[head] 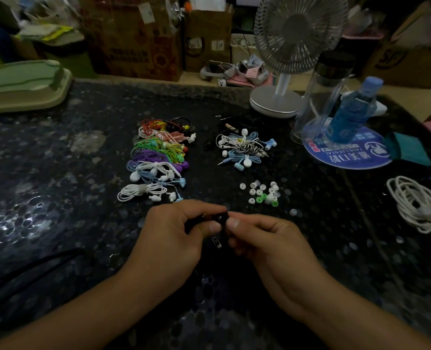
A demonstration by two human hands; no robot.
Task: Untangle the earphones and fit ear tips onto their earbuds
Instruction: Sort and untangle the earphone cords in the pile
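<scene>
Both hands meet over the near middle of the dark table. My left hand [181,228] and my right hand [262,238] pinch a small black earphone [220,218] between thumbs and fingers; its plug hangs just below. Beyond them lies a row of coiled coloured earphones [156,157], and to the right a second bundle of white, blue and striped earphones [244,147]. A scatter of loose white and green ear tips [262,193] sits just past my right hand, with one stray tip [293,212] beside it.
A white desk fan [282,92] stands at the back, with a clear bottle [320,97] and a blue bottle [348,112] on a round blue mat [348,157]. A coiled white cable [414,203] lies far right. A green tray [20,84] sits back left.
</scene>
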